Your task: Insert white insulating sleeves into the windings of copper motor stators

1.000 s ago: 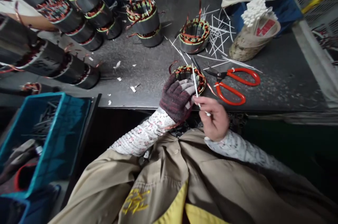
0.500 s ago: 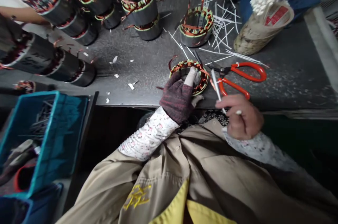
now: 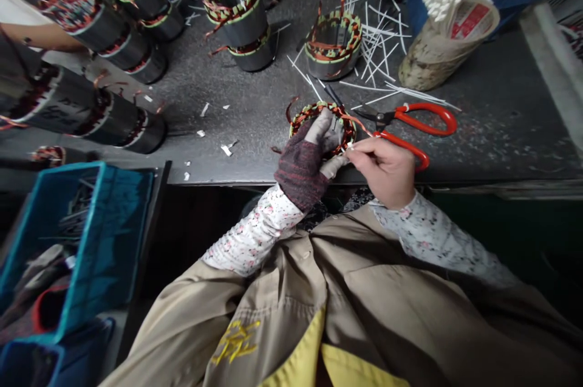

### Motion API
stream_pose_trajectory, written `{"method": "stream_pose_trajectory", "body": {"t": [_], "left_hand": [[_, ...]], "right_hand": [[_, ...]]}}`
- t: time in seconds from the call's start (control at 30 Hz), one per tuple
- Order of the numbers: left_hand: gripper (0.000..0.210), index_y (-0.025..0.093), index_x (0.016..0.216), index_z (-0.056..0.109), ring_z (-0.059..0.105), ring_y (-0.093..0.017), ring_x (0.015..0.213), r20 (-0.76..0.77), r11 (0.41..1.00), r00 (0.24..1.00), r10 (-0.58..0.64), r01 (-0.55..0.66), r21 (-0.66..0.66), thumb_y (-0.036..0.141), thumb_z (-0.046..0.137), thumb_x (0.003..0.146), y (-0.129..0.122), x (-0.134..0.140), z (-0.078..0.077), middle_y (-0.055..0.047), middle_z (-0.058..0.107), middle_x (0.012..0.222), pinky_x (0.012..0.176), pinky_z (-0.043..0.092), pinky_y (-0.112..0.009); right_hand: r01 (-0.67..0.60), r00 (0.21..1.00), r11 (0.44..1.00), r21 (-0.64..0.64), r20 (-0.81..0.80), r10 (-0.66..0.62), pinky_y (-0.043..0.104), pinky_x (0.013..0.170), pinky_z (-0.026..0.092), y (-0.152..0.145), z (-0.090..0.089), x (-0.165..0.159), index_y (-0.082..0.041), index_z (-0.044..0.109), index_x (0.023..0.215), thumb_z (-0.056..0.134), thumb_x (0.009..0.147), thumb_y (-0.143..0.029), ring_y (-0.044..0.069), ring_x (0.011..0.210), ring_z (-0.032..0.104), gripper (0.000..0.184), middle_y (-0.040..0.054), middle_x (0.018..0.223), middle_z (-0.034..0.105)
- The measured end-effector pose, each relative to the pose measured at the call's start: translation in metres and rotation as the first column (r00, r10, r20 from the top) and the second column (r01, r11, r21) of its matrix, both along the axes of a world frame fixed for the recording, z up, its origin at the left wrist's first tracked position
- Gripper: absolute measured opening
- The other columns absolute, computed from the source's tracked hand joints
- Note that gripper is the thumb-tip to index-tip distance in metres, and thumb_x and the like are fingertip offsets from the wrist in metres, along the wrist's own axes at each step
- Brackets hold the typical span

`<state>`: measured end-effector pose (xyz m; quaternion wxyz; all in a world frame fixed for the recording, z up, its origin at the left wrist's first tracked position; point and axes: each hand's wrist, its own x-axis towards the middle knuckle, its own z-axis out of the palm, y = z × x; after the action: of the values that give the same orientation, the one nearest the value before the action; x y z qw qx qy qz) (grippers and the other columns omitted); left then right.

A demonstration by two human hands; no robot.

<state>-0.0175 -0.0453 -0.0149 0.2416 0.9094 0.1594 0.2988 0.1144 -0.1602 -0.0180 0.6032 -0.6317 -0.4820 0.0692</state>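
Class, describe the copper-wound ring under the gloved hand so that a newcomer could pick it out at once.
Start at the dark metal table and go to its near edge, left of the red-handled scissors. The copper-wound ring sits there. Unlike the similar ring behind it, it has the gloved left hand on it, fingers reaching into its opening.
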Motion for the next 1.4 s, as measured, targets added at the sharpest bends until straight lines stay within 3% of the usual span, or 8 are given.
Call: {"method": "stream_pose_trajectory", "body": {"t": [0.1,0.23,0.47,0.77,0.97,1.13,1.27,1.4], "left_hand": [[0.044,0.021,0.152,0.047,0.071,-0.019,0.125,0.129,0.989,0.991,-0.018,0.036,-0.14,0.039,0.04,0.112,-0.001,0.0,0.003,-0.011,0.069,0.139,0.106,0.062,-0.04],[0.035,0.018,0.116,0.072,0.072,-0.017,0.121,0.115,0.994,0.989,-0.096,0.101,-0.043,0.04,0.046,0.111,0.007,-0.001,0.006,-0.008,0.076,0.125,0.113,0.057,-0.038],[0.025,0.021,0.116,0.076,0.073,-0.021,0.12,0.074,0.996,0.994,-0.085,0.085,0.01,0.037,0.059,0.105,0.013,0.001,0.001,-0.009,0.078,0.122,0.113,0.055,-0.042],[0.025,0.022,0.119,0.072,0.077,-0.02,0.106,0.231,0.967,0.956,-0.179,0.127,0.223,0.027,0.053,0.104,0.015,-0.001,0.003,-0.005,0.081,0.109,0.111,0.056,-0.044],[0.023,0.024,0.115,0.07,0.076,-0.025,0.109,0.228,0.98,0.969,-0.091,0.046,0.195,0.022,0.066,0.093,0.015,-0.001,0.001,-0.007,0.079,0.114,0.103,0.06,-0.045],[0.018,0.03,0.103,0.07,0.077,-0.03,0.103,0.171,0.968,0.983,-0.07,0.026,0.249,0.026,0.072,0.085,0.023,-0.009,-0.002,-0.001,0.08,0.108,0.095,0.064,-0.051],[0.008,0.031,0.087,0.063,0.078,-0.029,0.089,0.157,0.968,0.986,-0.062,0.021,0.249,0.031,0.071,0.089,0.022,-0.006,0.003,0.004,0.078,0.091,0.088,0.066,-0.056],[0.007,0.032,0.083,0.065,0.076,-0.03,0.082,0.178,0.969,0.982,-0.065,0.02,0.245,0.03,0.071,0.086,0.009,0.007,0.003,0.003,0.077,0.085,0.088,0.065,-0.06]], "right_hand": [[-0.022,0.996,0.998,-0.054,-0.085,0.017,0.024,0.05,0.047,-0.001,0.004,0.001,-0.02,0.074,0.084,0.065,0.097,-0.037,0.01,0.051,0.058,0.023,-0.0007,0.069,0.071],[-0.11,0.993,0.991,-0.07,-0.048,0.107,0.024,0.053,0.048,-0.014,0.012,0.001,-0.019,0.072,0.085,0.057,0.103,-0.036,0.011,0.059,0.062,0.028,0.0018,0.078,0.073],[0.005,0.96,0.995,-0.096,0.28,0.022,0.028,0.058,0.04,-0.003,0.01,0.009,-0.021,0.062,0.07,0.06,0.094,-0.024,0.013,0.058,0.055,0.024,-0.0014,0.063,0.06],[-0.045,0.943,0.983,-0.176,0.318,0.1,0.028,0.057,0.033,-0.003,0.029,0.004,-0.021,0.051,0.064,0.059,0.095,-0.027,0.012,0.056,0.047,0.033,-0.0024,0.06,0.051],[-0.287,0.954,0.955,-0.078,-0.11,0.278,0.029,0.071,0.05,-0.013,0.055,0.01,-0.021,0.062,0.076,0.05,0.104,-0.055,0.014,0.072,0.059,0.045,0.0021,0.078,0.063],[-0.606,0.67,0.795,0.039,-0.513,0.536,0.031,0.076,0.054,-0.013,0.041,0.01,-0.018,0.064,0.076,0.065,0.088,-0.077,0.016,0.084,0.063,0.06,0.0065,0.088,0.065],[-0.453,0.661,0.891,-0.005,-0.673,0.332,0.025,0.058,0.04,-0.024,0.038,0.013,-0.019,0.054,0.066,0.074,0.082,-0.073,0.009,0.056,0.045,0.06,-0.0037,0.063,0.051],[-0.288,0.651,0.946,0.15,-0.694,0.308,0.028,0.063,0.044,0.005,0.047,0.013,-0.021,0.052,0.07,0.074,0.082,-0.071,0.011,0.062,0.05,0.057,-0.0027,0.067,0.053]]}}
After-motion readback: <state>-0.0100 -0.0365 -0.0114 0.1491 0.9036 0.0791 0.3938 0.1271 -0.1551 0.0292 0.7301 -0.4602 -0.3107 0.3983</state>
